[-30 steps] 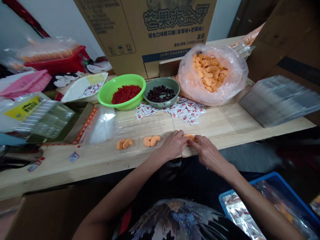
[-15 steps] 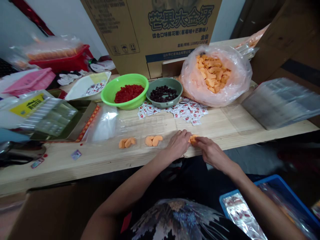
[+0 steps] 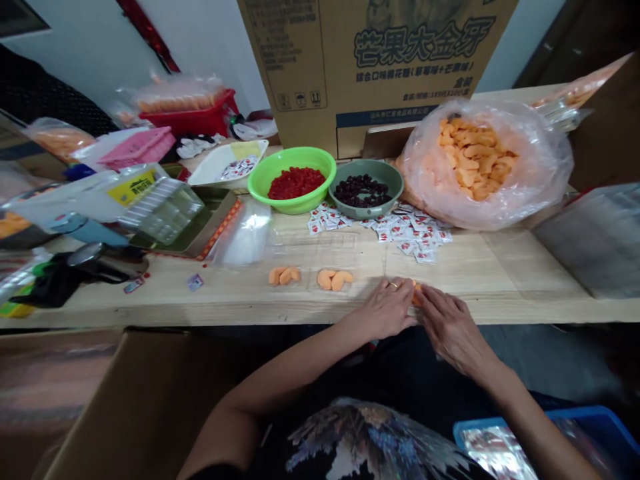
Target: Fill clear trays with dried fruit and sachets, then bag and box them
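Observation:
My left hand (image 3: pixel 393 308) and my right hand (image 3: pixel 450 323) meet at the table's front edge, fingers closed around a few orange curved candies (image 3: pixel 416 292), mostly hidden beneath them. To the left, a clear plastic tray (image 3: pixel 320 243) lies flat, hard to make out against the wood. Two small groups of the same candies sit along its near side: one group (image 3: pixel 335 279) close to my left hand, another group (image 3: pixel 284 275) farther left. Behind my right hand, an open plastic bag (image 3: pixel 543 160) holds a heap of these orange candies (image 3: pixel 477 157).
A green bowl (image 3: pixel 260 183) of red pieces and a grey-green bowl (image 3: pixel 367 212) of dark pieces stand behind. Small white sachets (image 3: pixel 415 233) lie scattered before them. A large carton (image 3: pixel 345 87) rises at the back. Stacked clear trays (image 3: pixel 595 243) stand right; a blue bin (image 3: pixel 595 419) sits below.
The view has swung right-to-left and shifted, so the table's things appear farther right. My hands stay together at the orange candies, my right hand now lying flatter over them.

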A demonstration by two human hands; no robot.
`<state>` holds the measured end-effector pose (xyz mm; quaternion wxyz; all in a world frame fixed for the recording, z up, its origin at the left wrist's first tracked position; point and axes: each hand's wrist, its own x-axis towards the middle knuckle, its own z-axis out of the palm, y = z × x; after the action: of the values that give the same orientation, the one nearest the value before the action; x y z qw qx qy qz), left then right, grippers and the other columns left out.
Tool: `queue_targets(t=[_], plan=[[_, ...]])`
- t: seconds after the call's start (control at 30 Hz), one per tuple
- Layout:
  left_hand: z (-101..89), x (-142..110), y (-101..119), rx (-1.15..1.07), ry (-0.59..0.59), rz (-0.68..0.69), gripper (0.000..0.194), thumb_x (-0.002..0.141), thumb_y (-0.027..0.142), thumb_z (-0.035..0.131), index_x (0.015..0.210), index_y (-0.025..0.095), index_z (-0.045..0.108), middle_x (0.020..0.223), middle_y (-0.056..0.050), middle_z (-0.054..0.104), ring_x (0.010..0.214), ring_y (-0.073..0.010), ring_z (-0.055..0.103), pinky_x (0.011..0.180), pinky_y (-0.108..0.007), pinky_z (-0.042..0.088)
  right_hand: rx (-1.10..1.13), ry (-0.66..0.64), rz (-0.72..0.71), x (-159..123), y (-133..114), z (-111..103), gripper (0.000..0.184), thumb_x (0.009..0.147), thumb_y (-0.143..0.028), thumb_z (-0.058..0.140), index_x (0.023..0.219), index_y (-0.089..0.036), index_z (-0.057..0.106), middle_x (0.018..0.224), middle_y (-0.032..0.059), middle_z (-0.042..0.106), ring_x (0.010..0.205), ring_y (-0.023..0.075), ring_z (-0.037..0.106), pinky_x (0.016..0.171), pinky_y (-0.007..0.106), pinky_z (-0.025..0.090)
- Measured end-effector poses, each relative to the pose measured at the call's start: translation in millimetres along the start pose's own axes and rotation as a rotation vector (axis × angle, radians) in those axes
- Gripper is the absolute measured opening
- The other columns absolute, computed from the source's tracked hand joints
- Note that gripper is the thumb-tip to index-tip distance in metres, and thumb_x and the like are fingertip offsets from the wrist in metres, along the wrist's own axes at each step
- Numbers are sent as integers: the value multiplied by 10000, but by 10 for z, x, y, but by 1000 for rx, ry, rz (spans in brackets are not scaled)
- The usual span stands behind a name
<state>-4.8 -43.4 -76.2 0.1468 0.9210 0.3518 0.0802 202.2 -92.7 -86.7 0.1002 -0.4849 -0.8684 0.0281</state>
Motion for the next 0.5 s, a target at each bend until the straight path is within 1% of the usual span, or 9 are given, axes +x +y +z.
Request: queue_targets(t=[0.07, 0.13, 0.2, 0.27, 0.3, 0.33, 0.4, 0.47, 0.5], plan=[[-13, 11, -2, -48, -1, 24, 605, 983, 491, 537, 1450, 121, 432, 1495, -162, 494, 1399, -297, 430, 1130, -470, 362, 55, 3, 10, -35, 42, -23, 527, 1010, -227, 421, 1533, -165, 401, 1582, 180, 403, 1450, 307, 396, 1106, 526, 401], [-65, -30, -36, -102, 24, 40, 579, 1002, 423, 500, 1492, 137, 387, 1568, -147, 430, 1451, -281, 380, 1163, -479, 331, 143, 47, 75, -82, 93, -87, 556, 1028, -241, 403, 1578, -210, 330, 1607, 151, 369, 1471, 282, 371, 1126, 506, 408], [-134, -105, -87, -149, 89, -44, 516, 1035, 338, 406, 1518, 160, 365, 1613, -129, 379, 1457, -265, 383, 1163, -489, 338, 203, 147, 202, -114, 129, -172, 576, 1045, -270, 387, 1608, -250, 266, 1614, 132, 362, 1479, 267, 361, 1157, 500, 391], [-188, -184, -108, -150, 153, -180, 483, 1045, 295, 347, 1507, 159, 394, 1623, -133, 363, 1456, -286, 386, 1141, -515, 363, 180, 241, 310, -101, 123, -232, 603, 1052, -297, 374, 1630, -267, 205, 1627, 131, 336, 1499, 287, 323, 1177, 533, 357], [-202, -218, -95, -132, 163, -209, 479, 1044, 294, 349, 1498, 153, 409, 1624, -136, 360, 1470, -302, 365, 1139, -525, 366, 142, 251, 324, -77, 101, -237, 622, 1052, -306, 369, 1639, -270, 170, 1644, 131, 304, 1516, 308, 282, 1180, 559, 337], [-205, -247, -64, -108, 155, -191, 479, 1040, 306, 369, 1488, 143, 422, 1620, -141, 365, 1487, -312, 339, 1150, -527, 358, 101, 231, 305, -47, 69, -221, 642, 1048, -313, 367, 1646, -277, 136, 1663, 125, 261, 1532, 329, 235, 1179, 585, 317], [-187, -284, 28, -60, 108, -74, 495, 1034, 351, 412, 1471, 119, 434, 1602, -150, 393, 1510, -306, 305, 1197, -499, 315, 31, 162, 203, 4, 2, -126, 668, 1039, -323, 361, 1650, -317, 91, 1683, 93, 208, 1543, 355, 184, 1171, 627, 283], [-164, -296, 98, -41, 87, 15, 496, 1037, 366, 415, 1455, 100, 442, 1564, -152, 442, 1493, -273, 341, 1230, -439, 283, -4, 124, 106, 16, -12, 19, 676, 1029, -336, 350, 1644, -366, 73, 1678, 62, 229, 1529, 356, 229, 1160, 651, 268], [-162, -299, 108, -46, 98, 16, 487, 1038, 362, 411, 1446, 98, 447, 1546, -151, 460, 1473, -264, 373, 1232, -419, 286, -5, 132, 80, 7, 17, 90, 674, 1024, -345, 342, 1640, -387, 73, 1669, 51, 254, 1515, 354, 271, 1152, 660, 270]])
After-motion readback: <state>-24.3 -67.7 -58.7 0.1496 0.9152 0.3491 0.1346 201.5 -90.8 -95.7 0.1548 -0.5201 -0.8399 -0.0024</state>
